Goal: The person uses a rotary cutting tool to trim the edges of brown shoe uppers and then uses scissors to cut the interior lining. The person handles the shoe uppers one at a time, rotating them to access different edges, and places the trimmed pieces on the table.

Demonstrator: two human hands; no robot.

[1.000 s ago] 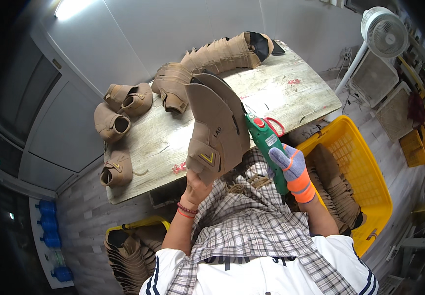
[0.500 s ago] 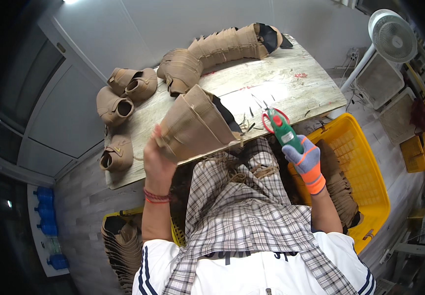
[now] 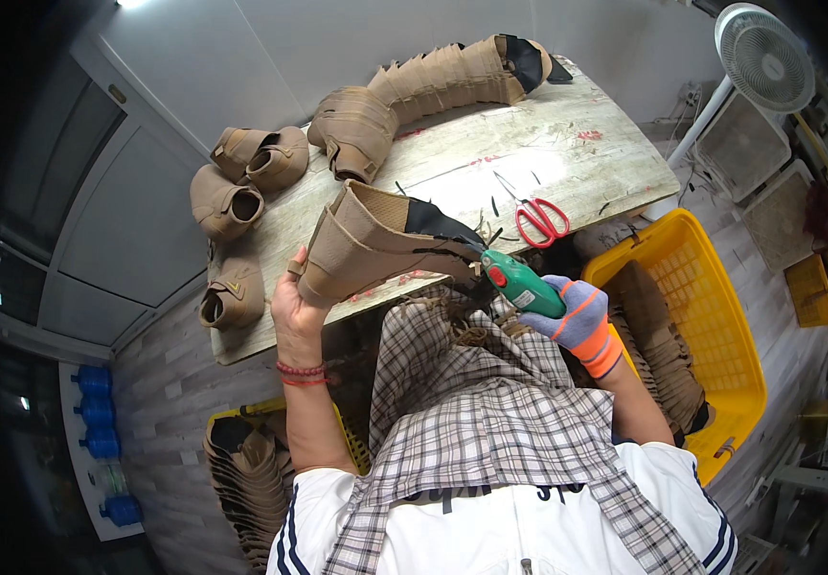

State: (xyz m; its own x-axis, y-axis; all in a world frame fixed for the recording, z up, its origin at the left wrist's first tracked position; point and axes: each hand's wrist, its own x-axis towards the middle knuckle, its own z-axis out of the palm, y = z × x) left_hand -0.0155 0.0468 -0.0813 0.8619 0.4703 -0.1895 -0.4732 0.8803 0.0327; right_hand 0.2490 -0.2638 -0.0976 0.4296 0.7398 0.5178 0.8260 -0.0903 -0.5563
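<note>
A pale wooden worktable [image 3: 490, 163] runs across the upper middle of the frame, with a long curved row of tan boot uppers [image 3: 423, 81] along its far edge and several finished-looking uppers [image 3: 241, 177] clustered at its upper-left end. A yellow basket [image 3: 720, 316] holding more uppers sits at the right, and a white fan [image 3: 763, 57] stands in the upper right corner. Red-handled scissors [image 3: 540, 220] lie on the table just above centre. A second ago the tan boot upper [image 3: 375, 244] stood upright; it is now turned on its side at centre, its dark-lined opening toward the tool. The left hand [image 3: 294, 307] clasps its heel end, fingers closed around it. The gloved right hand [image 3: 581, 321] is wrapped around a green handheld tool [image 3: 519, 283], whose tip now meets the upper's edge, so trimming looks underway.
</note>
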